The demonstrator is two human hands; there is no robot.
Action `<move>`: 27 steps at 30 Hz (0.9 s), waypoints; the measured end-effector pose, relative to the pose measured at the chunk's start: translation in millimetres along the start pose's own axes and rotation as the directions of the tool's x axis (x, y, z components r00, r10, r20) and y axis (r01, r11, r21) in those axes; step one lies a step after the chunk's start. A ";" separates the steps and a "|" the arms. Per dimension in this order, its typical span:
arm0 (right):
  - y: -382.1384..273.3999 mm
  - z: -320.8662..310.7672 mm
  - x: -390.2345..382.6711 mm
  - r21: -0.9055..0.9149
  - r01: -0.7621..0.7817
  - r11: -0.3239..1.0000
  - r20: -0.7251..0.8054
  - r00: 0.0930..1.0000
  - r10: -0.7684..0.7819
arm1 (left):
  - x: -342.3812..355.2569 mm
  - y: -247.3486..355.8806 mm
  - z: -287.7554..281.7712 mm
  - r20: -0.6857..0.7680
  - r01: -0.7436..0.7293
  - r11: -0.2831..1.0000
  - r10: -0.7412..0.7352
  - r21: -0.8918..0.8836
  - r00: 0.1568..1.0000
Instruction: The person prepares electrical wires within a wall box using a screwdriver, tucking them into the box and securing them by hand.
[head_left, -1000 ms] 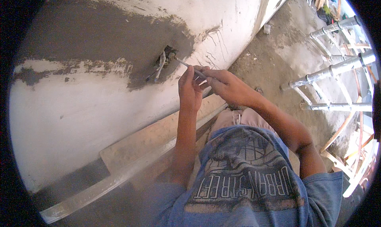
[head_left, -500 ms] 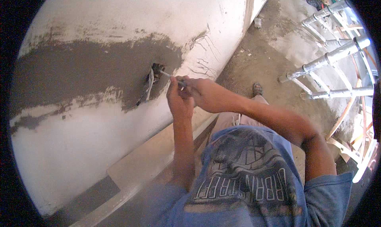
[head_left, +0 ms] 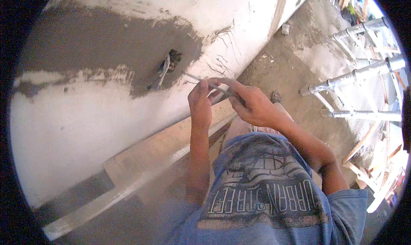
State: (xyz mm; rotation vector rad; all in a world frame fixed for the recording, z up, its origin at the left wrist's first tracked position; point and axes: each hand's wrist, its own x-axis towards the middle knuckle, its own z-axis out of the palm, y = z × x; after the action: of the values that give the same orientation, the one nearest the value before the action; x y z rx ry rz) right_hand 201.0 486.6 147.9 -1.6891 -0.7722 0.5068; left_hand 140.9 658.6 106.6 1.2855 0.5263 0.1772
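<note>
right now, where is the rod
In the head view, the rod is above centre, in the left hand and right hand, its tip below-right of the hole.

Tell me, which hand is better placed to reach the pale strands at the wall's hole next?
Probably the left hand: it is nearer the hole and pale strands, while the right hand holds the thin rod farther back. Neither is free, though: both are on the rod.

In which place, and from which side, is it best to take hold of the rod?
I would grip the rod by its rear part, coming from the right, where the right hand is. The rod is thin and straight, and its free end points up-left toward the hole, so this grip leaves that end uncovered.
</note>
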 end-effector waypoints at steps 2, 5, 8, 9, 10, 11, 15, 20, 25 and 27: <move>-0.9 -2.1 -0.4 -0.080 0.075 0.994 -0.065 0.995 -0.080 | 7.3 -1.1 0.8 -0.069 -0.026 0.999 0.028 0.020 0.997; -13.3 -16.0 -8.8 -0.135 -0.004 0.991 -0.058 0.998 -0.004 | 27.2 8.2 -11.6 -0.097 -0.245 0.878 0.309 0.411 0.946; -23.8 -31.6 -26.4 -0.087 -0.155 0.984 0.024 0.987 0.158 | 46.4 24.4 -15.8 -0.087 -0.403 0.763 0.509 0.505 0.856; -16.0 -32.7 -36.5 -0.038 -0.147 0.988 0.022 0.989 0.147 | 59.1 22.0 -20.9 -0.069 -0.364 0.741 0.482 0.564 0.874; 3.1 -30.4 -47.4 0.013 -0.131 0.991 0.025 0.991 0.131 | 74.6 15.0 -29.4 -0.059 -0.325 0.712 0.457 0.623 0.888; 16.8 -32.2 -57.1 0.066 -0.116 0.991 0.031 0.993 0.115 | 84.0 11.5 -36.2 -0.055 -0.281 0.677 0.429 0.680 0.902; 35.6 -56.5 -109.3 0.198 -0.229 0.953 0.135 0.969 0.205 | 62.1 31.8 -15.4 -0.214 -0.185 0.897 0.289 0.401 0.933; 39.3 -87.8 -142.3 0.020 -0.375 0.927 -0.094 0.922 0.376 | 56.5 25.2 -2.0 -0.162 -0.238 0.910 0.306 0.338 0.938; 25.7 -137.2 -177.9 0.388 -0.019 0.921 -0.351 0.922 0.167 | 68.2 11.5 -3.0 -0.279 -0.402 0.824 0.528 0.400 0.802; 26.1 -152.7 -186.9 0.415 -0.009 0.910 -0.362 0.916 0.174 | 64.6 14.1 14.7 -0.293 -0.427 0.852 0.510 0.304 0.809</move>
State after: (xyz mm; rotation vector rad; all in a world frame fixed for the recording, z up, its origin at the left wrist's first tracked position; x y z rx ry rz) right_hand 183.0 244.5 149.3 -1.3747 -0.2664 0.3464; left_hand 206.1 676.5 104.8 1.6052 0.5408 0.8107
